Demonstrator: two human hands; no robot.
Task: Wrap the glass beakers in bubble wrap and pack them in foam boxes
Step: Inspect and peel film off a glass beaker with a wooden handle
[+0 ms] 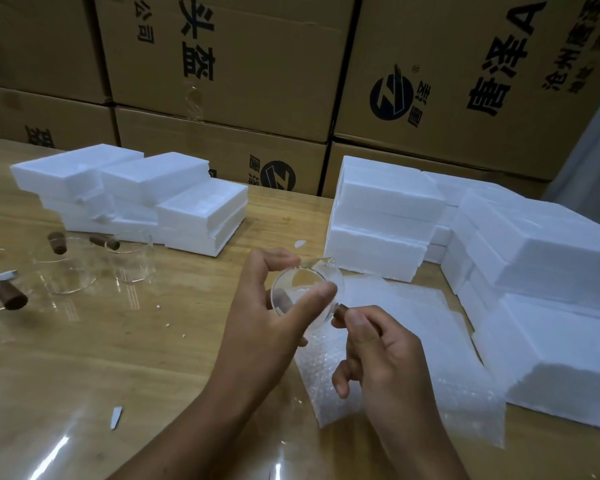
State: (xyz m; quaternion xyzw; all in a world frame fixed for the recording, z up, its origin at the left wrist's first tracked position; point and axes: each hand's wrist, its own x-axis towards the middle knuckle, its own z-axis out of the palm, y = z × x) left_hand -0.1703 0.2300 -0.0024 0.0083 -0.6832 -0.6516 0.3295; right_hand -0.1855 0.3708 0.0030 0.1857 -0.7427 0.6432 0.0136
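Hands close on a clear glass beaker [302,282] above a pale wooden table [136,341]. The left hand [257,306] pinches the round rim between thumb and fingers, with the mouth tipped toward the camera and the pouring spout pointing away. The right hand [385,355] curls round the beaker's stubby brown wooden handle [342,312]. The beaker is held just over a sheet of bubble wrap [413,358], whitish and dimpled, which lies flat on the table beneath the right hand. To the left stand more beakers [132,258], thin-walled and cylindrical, with the same dark handles. White foam boxes [534,258], blocky and grainy, are stacked along the wrap's far and right edges. A lower stack [174,202] sits beyond the spare beakers. Brown cardboard cartons [257,81], printed in black, form a wall behind the table.
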